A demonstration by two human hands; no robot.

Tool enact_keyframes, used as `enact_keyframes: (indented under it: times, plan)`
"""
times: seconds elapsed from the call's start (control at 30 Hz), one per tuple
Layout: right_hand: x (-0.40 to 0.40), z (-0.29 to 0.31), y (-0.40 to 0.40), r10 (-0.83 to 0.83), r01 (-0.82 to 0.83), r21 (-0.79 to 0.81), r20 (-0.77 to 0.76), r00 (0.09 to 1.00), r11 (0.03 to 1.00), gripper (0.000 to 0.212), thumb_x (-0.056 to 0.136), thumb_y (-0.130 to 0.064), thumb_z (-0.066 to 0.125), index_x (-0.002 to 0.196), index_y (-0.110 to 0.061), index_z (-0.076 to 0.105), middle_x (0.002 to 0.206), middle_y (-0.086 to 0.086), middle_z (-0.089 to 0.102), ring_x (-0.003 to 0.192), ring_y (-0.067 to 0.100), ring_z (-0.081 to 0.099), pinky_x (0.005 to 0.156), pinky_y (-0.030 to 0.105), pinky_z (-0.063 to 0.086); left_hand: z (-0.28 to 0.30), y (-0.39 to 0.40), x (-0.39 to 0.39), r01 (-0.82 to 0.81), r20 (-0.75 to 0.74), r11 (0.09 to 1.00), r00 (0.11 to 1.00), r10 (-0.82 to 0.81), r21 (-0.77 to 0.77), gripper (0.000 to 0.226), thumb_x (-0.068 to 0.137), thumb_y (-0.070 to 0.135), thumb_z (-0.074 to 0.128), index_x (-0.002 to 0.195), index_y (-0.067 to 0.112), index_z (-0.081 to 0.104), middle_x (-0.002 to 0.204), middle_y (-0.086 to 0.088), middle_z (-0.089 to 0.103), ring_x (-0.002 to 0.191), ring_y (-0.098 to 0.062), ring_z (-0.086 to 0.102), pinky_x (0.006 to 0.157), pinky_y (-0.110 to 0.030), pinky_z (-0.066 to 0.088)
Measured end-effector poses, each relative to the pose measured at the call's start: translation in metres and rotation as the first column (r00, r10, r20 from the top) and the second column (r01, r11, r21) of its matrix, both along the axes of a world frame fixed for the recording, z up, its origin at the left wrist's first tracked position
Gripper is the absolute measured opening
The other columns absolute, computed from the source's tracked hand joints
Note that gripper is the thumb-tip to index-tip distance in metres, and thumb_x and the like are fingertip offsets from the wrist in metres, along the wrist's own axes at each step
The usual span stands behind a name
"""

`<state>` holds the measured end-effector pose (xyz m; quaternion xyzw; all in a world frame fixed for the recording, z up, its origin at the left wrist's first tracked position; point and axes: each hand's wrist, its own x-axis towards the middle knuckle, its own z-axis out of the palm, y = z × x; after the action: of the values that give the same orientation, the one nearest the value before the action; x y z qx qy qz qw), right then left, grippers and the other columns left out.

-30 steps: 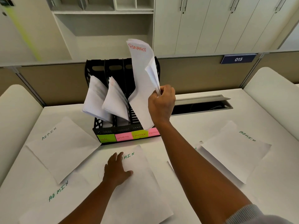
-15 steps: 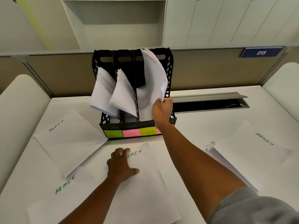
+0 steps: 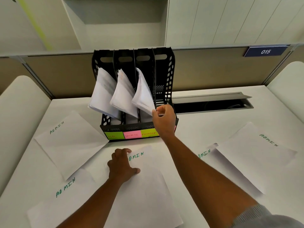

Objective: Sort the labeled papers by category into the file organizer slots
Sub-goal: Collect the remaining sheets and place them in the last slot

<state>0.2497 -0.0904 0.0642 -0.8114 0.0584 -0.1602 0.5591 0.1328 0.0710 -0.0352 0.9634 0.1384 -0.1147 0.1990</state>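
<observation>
The right hand (image 3: 164,120) hangs at the front right of the black file organizer (image 3: 162,66), its fingers curled in a grip that pinches the lower corner of the finance papers (image 3: 143,92), which lean forward out of the third slot. Left of that grip two more sheaves droop from the first and second slots, the HR papers (image 3: 102,91) and the sports papers (image 3: 123,92); the fourth slot, just behind the grip, shows only its black ribbed floor. Below the grip, coloured labels run along the organizer's front lip: a green HR label (image 3: 114,135), a pink sports label (image 3: 132,134) and a green finance label (image 3: 148,133), the last partly hidden by the wrist. The left hand (image 3: 122,165) lies nearer the person, its fingers bent and pressing down on the middle admin sheet (image 3: 144,186), flat on the white counter (image 3: 194,129). Four more sheets marked ADMIN in green lie loose around it: the far-left sheet (image 3: 69,142), the near-left sheet (image 3: 65,195), the tucked sheet (image 3: 230,170) and the far-right sheet (image 3: 256,145), which overlaps it. Right of the grip a cable trough (image 3: 212,105) is open in the counter, its grey lid raised. Behind the organizer stands a beige partition (image 3: 205,71) bearing a blue plate (image 3: 265,51) numbered 015, and above it pale cabinets (image 3: 230,20) with an open shelf (image 3: 118,18).
</observation>
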Motion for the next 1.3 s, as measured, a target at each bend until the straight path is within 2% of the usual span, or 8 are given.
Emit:
enact_keyframes:
  times: [0.07,0.17,0.37,0.47,0.63,0.87,1.07,1.3]
  plan:
    - [-0.026,-0.010,0.006,0.079,-0.066,-0.087,0.154,0.985,0.994,0.014,0.087,-0.020,0.062,0.081,-0.021,0.049,0.080,-0.005,0.052,0.070,0.007,0.050,0.061,0.009,0.040,-0.001,0.002,-0.002,-0.047,0.081,0.998,0.995,0.049,-0.029,0.074,0.065,0.054,0.077,0.127,0.032,0.043,0.130,-0.001,0.041,0.124,-0.021,0.040,0.099,-0.039,0.039]
    - [-0.066,-0.038,0.012,0.284,-0.235,-0.265,0.161,0.945,0.935,0.015,0.087,-0.021,0.061,0.081,-0.025,0.047,0.079,-0.008,0.052,0.071,0.009,0.051,0.058,0.015,0.040,0.002,0.011,-0.003,-0.201,0.194,0.979,0.959,0.206,-0.044,0.053,0.076,0.048,0.073,0.120,0.029,0.050,0.128,-0.004,0.049,0.122,-0.025,0.045,0.098,-0.044,0.041]
    - [-0.101,-0.083,0.006,0.393,-0.438,-0.325,-0.196,0.898,0.838,0.011,0.087,-0.028,0.062,0.084,-0.022,0.054,0.088,-0.009,0.059,0.074,0.006,0.056,0.064,0.018,0.044,0.007,0.057,-0.003,-0.322,0.291,0.946,0.908,0.301,0.028,0.049,0.080,0.034,0.072,0.121,0.016,0.052,0.126,-0.015,0.049,0.118,-0.036,0.046,0.093,-0.051,0.042]
    - [-0.104,-0.086,0.009,0.451,-0.556,-0.296,-0.355,0.819,0.777,0.007,0.087,-0.027,0.061,0.087,-0.021,0.058,0.093,-0.008,0.062,0.079,0.011,0.059,0.071,0.028,0.050,0.007,0.078,-0.003,-0.356,0.255,0.932,0.909,0.329,0.071,0.057,0.081,0.034,0.072,0.128,0.013,0.047,0.133,-0.017,0.044,0.123,-0.038,0.042,0.098,-0.052,0.039]
    - [-0.105,-0.085,0.014,0.506,-0.669,-0.255,-0.485,0.713,0.699,0.009,0.087,-0.029,0.062,0.089,-0.020,0.061,0.099,-0.004,0.065,0.080,0.009,0.054,0.071,0.023,0.042,0.003,0.110,0.001,-0.345,0.140,0.916,0.937,0.321,0.205,0.063,0.084,0.036,0.066,0.137,0.014,0.040,0.141,-0.014,0.035,0.133,-0.034,0.034,0.106,-0.052,0.029]
    - [-0.105,-0.083,0.014,0.491,-0.696,-0.216,-0.569,0.660,0.685,0.013,0.088,-0.028,0.062,0.094,-0.016,0.064,0.104,0.001,0.067,0.081,0.012,0.055,0.072,0.025,0.043,0.008,0.135,0.007,-0.413,0.068,0.877,0.910,0.410,0.244,0.027,0.088,0.023,0.058,0.114,0.017,0.062,0.122,-0.014,0.047,0.119,-0.034,0.044,0.099,-0.051,0.036]
    - [-0.106,-0.077,0.026,0.509,-0.698,-0.151,-0.580,0.636,0.700,0.018,0.088,-0.027,0.063,0.098,-0.013,0.064,0.106,0.005,0.067,0.085,0.013,0.056,0.080,0.030,0.048,0.009,0.132,-0.005,-0.444,0.296,0.863,0.881,0.370,0.242,0.025,0.090,0.017,0.057,0.106,-0.003,0.060,0.112,-0.022,0.054,0.108,-0.041,0.051,0.099,-0.056,0.034]
    - [-0.118,-0.049,0.055,0.540,-0.558,0.183,-0.604,0.586,0.809,0.034,0.091,-0.039,0.058,0.105,-0.008,0.057,0.108,0.010,0.065,0.100,0.026,0.065,0.084,0.041,0.056,0.025,0.124,-0.040,-0.427,0.397,0.866,0.864,0.308,0.258,0.024,0.086,0.015,0.062,0.101,-0.004,0.060,0.097,-0.019,0.057,0.090,-0.039,0.058,0.086,-0.052,0.042]
